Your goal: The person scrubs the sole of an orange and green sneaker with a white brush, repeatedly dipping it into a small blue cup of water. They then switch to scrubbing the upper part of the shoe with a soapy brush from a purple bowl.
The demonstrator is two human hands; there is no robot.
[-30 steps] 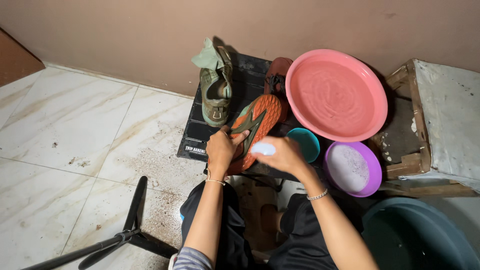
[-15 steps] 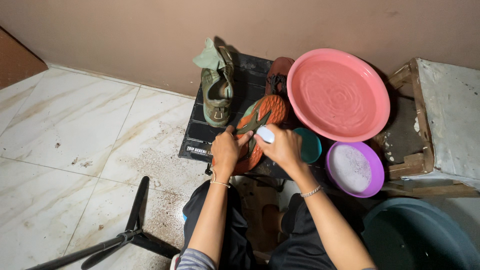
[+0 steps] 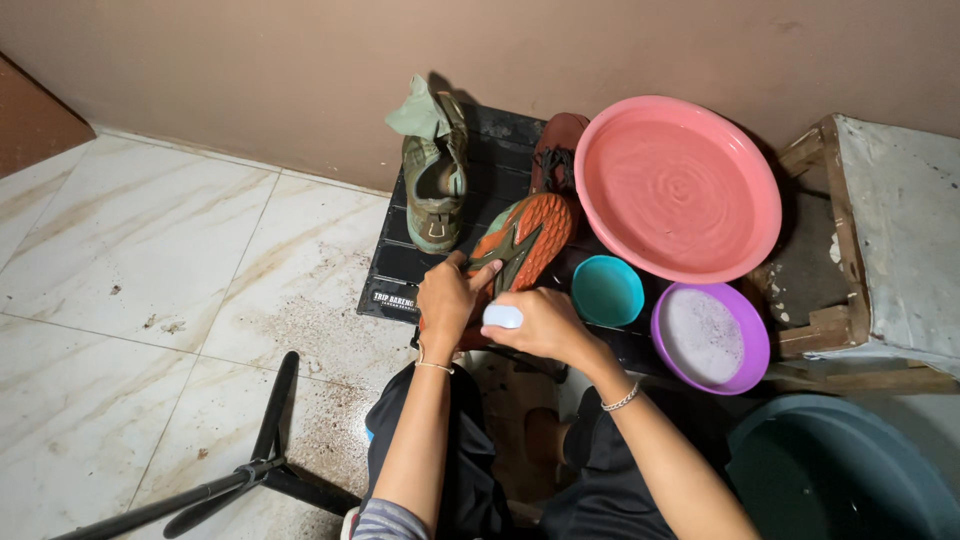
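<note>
Two hands on one shoe (image 3: 520,250) — orange ridged rubber sole up with green tread strips, lying on a black slatted mat (image 3: 400,270). Left hand (image 3: 447,300) grasps its heel; right hand (image 3: 540,322) clenches a small white brush (image 3: 503,316) — round pink basin (image 3: 680,188) just beside.

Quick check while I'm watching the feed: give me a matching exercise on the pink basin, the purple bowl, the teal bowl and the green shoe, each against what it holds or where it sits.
1. pink basin
2. purple bowl
3. teal bowl
4. green shoe

a. upright against the wall
b. white powder inside
c. small, empty, beside the orange-soled shoe
d. rippled water inside

Pairs: 1-d, 2-b, 3-c, 4-a
</note>
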